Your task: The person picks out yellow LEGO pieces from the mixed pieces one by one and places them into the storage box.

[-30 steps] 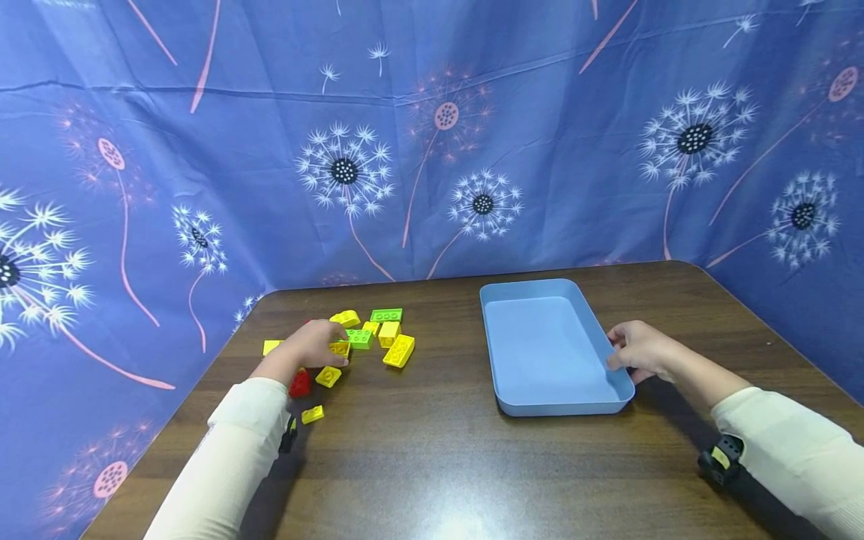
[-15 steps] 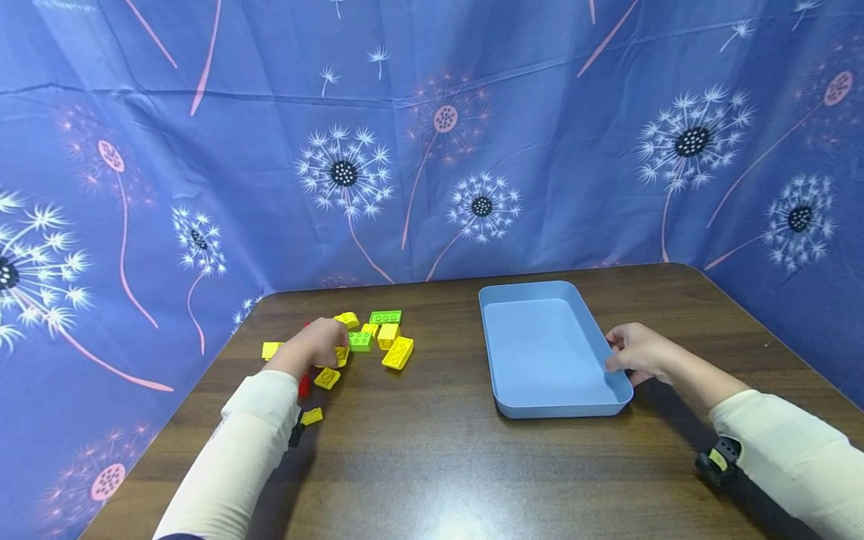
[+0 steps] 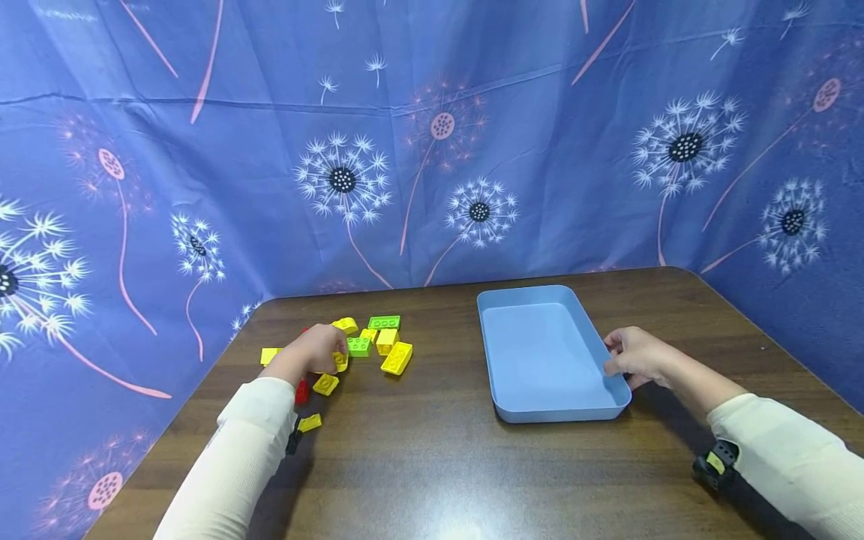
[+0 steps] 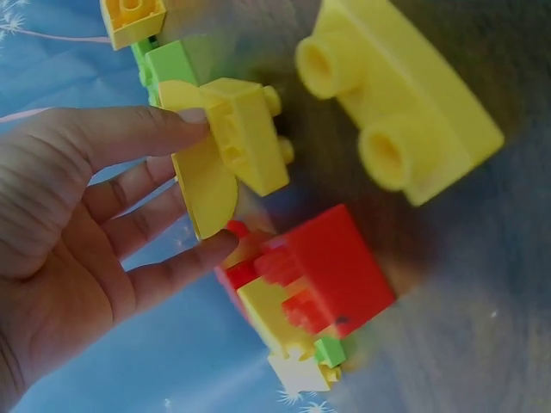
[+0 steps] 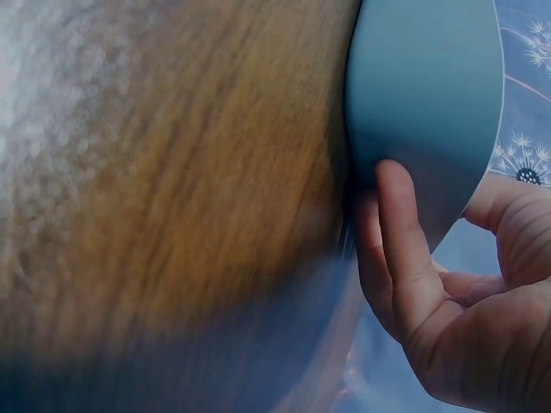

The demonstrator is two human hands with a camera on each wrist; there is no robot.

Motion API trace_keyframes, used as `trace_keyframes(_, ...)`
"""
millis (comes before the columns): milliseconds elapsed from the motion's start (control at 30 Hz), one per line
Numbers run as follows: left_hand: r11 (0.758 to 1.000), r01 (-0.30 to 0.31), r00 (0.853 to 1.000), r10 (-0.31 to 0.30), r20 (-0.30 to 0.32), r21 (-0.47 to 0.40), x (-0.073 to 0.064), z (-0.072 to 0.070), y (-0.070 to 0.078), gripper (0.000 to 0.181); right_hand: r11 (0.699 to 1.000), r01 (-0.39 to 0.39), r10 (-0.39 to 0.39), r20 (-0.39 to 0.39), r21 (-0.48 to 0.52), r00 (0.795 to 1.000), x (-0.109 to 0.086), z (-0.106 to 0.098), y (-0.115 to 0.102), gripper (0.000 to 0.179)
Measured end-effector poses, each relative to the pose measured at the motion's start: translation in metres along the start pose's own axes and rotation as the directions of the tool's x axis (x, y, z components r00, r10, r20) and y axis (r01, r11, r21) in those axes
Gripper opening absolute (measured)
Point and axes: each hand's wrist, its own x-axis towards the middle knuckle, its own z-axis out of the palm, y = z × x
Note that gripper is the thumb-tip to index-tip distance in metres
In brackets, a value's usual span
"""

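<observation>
At the far left of the worktop (image 3: 432, 457) lies a yellow block (image 3: 269, 355), just beyond a pale sleeve (image 3: 236, 457). Next come a red block (image 3: 301, 391), partly hidden by the arm, and a small yellow brick (image 3: 310, 423) nearer the person. The left hand (image 3: 312, 351) is in among the bricks. Its grip is narrowed around a yellow rounded piece (image 4: 209, 191): the left wrist view shows the thumb on one face and the fingers behind, with another yellow brick just beside it. A flat yellow square (image 3: 325, 385) lies near the fingers on the worktop.

Beyond and to the right of this hand are a yellow curved block (image 3: 346, 325), a green brick (image 3: 359, 346), a green strip (image 3: 385, 322) with its studs showing, a yellow cube (image 3: 388, 342) and a long yellow brick (image 3: 397, 358), all close together.

Well apart to the right sits a shallow blue tray (image 3: 550, 352), flat on the worktop. The right hand (image 3: 637, 356) holds its right wall near the closest corner, the grip pinched over the rim, fingers against the outside. A patterned blue cloth (image 3: 418, 150) hangs behind.
</observation>
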Motion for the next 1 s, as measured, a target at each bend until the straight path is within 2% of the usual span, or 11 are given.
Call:
trace_keyframes(300, 0.999, -0.038, 0.998, 0.039, -0.051, 0.02, 0.001, -0.022, 0.008, 0.028, 0.999, -0.005, 0.004, -0.006, -0.034, 1.0, 0.0, -0.002, -0.001, 0.053)
trace_keyframes(433, 0.997, -0.071, 0.994, 0.071, -0.079, 0.001, 0.001, -0.027, 0.017, 0.028, 0.999, -0.011, 0.011, -0.01, -0.036, 1.0, 0.0, -0.001, -0.001, 0.051)
trace_keyframes(633, 0.993, -0.114, 0.991, 0.112, -0.069, -0.027, 0.003, -0.033, 0.037, 0.028, 0.999, 0.011, -0.011, -0.003, -0.034, 1.0, 0.002, 0.0, -0.001, 0.051)
trace_keyframes(767, 0.98, -0.2, 0.977, 0.2, -0.069, 0.013, 0.008, -0.037, 0.058, 0.026, 0.999, 0.009, -0.009, -0.002, -0.035, 1.0, 0.003, 0.0, 0.0, 0.052)
trace_keyframes(1000, 0.941, -0.329, 0.94, 0.335, -0.072, 0.077, 0.019, -0.043, 0.098, 0.024, 1.0, -0.008, 0.008, -0.005, -0.023, 1.0, 0.002, 0.001, 0.0, 0.05)
